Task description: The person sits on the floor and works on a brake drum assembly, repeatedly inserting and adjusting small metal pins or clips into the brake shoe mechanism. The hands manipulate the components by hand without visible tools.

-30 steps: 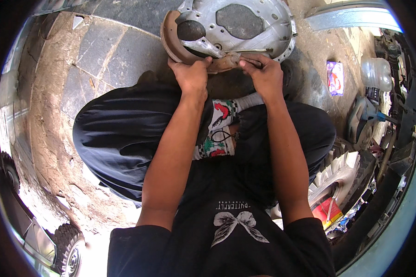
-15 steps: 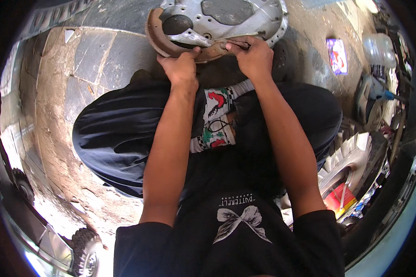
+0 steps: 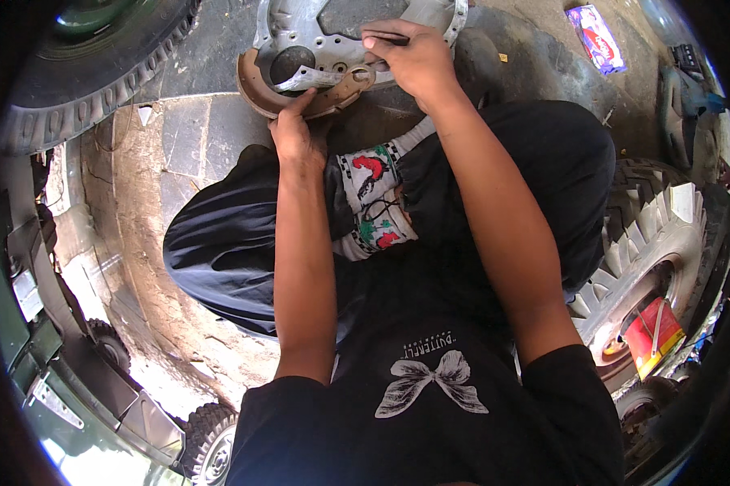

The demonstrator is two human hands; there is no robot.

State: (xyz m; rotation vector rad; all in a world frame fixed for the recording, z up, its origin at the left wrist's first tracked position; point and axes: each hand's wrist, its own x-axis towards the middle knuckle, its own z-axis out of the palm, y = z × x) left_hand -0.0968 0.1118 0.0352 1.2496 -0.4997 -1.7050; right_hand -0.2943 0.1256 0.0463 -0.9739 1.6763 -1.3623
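The left hand (image 3: pixel 298 136) pinches one curved brown shoe (image 3: pixel 331 102) at 11 o'clock; the right hand (image 3: pixel 420 66), near 12, pinches one slim dark piece (image 3: pixel 395 40). Beyond are one silver plate (image 3: pixel 300 31) at 12 and one purple packet (image 3: pixel 596 40) between 1 and 2.

Brake shoe (image 3: pixel 332 100): rusty brown, tan in places
Backing plate (image 3: pixel 332 55): dull silver-grey, smudged darker
T-shirt (image 3: pixel 510 421): black, printed with a white butterfly streaked in dark lines, small pale lettering above
Trousers (image 3: pixel 227 227): plain black, bluish sheen along the folds
Patterned cloth (image 3: pixel 369 170): white, with red-and-black and green motifs, edged in black-and-white check
Packet (image 3: pixel 596 39): purple, marked with red and white
Floor tiles (image 3: pixel 187 130): slate grey, pale joint lines
Large tyre at upper left (image 3: pixel 122 89): blackish grey, dark green wheel centre
Container at right (image 3: pixel 655 334): bright red, yellow band
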